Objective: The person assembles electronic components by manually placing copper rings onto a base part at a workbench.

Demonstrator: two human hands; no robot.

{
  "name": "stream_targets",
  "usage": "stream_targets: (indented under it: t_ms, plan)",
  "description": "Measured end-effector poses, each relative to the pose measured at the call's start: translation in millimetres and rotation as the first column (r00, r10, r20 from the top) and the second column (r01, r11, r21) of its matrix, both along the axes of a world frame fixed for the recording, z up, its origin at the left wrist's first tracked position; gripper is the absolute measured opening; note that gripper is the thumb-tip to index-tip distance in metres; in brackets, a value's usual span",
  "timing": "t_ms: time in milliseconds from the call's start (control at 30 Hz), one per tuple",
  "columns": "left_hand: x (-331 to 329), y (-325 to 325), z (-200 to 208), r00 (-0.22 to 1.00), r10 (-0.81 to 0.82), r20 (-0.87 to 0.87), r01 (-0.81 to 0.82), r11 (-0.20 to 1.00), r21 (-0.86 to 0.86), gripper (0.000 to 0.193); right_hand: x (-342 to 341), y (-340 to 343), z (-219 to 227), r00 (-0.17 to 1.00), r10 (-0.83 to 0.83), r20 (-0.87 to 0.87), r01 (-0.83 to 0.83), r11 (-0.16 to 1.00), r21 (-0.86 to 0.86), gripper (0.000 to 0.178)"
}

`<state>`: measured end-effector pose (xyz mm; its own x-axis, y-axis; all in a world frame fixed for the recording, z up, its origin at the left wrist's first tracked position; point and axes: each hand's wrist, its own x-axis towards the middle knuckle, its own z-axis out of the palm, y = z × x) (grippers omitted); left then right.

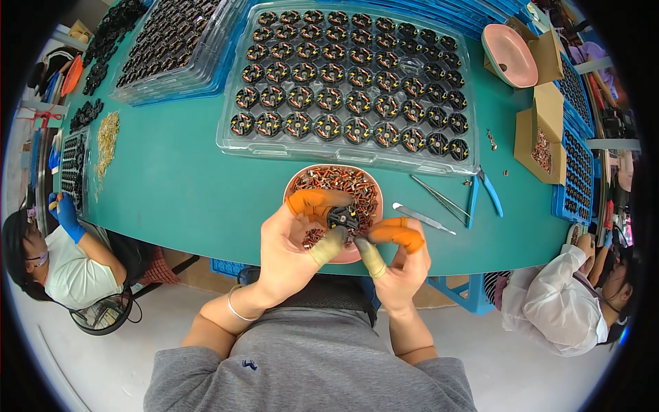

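Note:
My left hand (287, 242), with orange and pale finger cots, pinches a round black plastic part (342, 218) between thumb and fingers. At its lower right edge, the thumb and forefinger of my right hand (403, 264) come together; whatever is between them is too small to make out. Both hands are over a pink bowl (378, 196) filled with small copper-coloured and dark metal pieces (336, 180). Beyond the bowl lies a clear plastic tray (274, 148) holding rows of round black parts (357, 130) fitted with copper and yellow pieces.
Tweezers (439, 197), a thin metal tool (424, 218) and blue-handled pliers (491, 193) lie right of the bowl on the green table (171, 172). Cardboard boxes (547, 110) and another pink bowl (511, 55) are farther right. Stacked trays (171, 75) stand far left. People sit on both sides.

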<state>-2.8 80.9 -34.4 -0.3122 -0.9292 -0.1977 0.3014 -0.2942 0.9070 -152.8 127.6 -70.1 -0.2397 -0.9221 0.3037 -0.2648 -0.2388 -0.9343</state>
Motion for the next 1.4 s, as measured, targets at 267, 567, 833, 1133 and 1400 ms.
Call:
stream_targets:
  t_ms: [267, 567, 833, 1133, 1400]
  plan:
    - [-5.5, 4.9, -0.1, 0.998, 0.045, -0.034, -0.044, 0.999, 0.019, 0.038, 6.2, -1.4, 2.3, 0.976, -0.077, -0.202, 0.067, 0.996, -0.055, 0.027]
    - [-7.6, 11.7, -3.9, 0.995, 0.102, 0.017, -0.101, 0.991, -0.092, 0.039, 10.1, 1.3, 4.7, 0.988, -0.041, 0.15, 0.023, 0.992, 0.122, 0.025]
    - [0.9, 10.4, -11.9, 0.941, 0.141, 0.307, -0.023, 0.933, -0.359, 0.037, 5.2, -4.0, 4.8, 0.999, -0.01, -0.039, 0.012, 0.999, 0.037, 0.019]
    - [2.3, -0.3, -1.6, 0.998, -0.019, -0.057, 0.022, 0.998, 0.059, 0.038, 2.6, -4.3, -14.9, 0.883, 0.172, 0.436, -0.192, 0.981, 0.001, 0.022]
    - [1.0, 0.6, 3.5, 0.998, -0.038, -0.059, 0.042, 0.997, 0.069, 0.039, -1.1, -6.0, -6.2, 0.702, 0.224, 0.676, -0.344, 0.938, 0.047, 0.027]
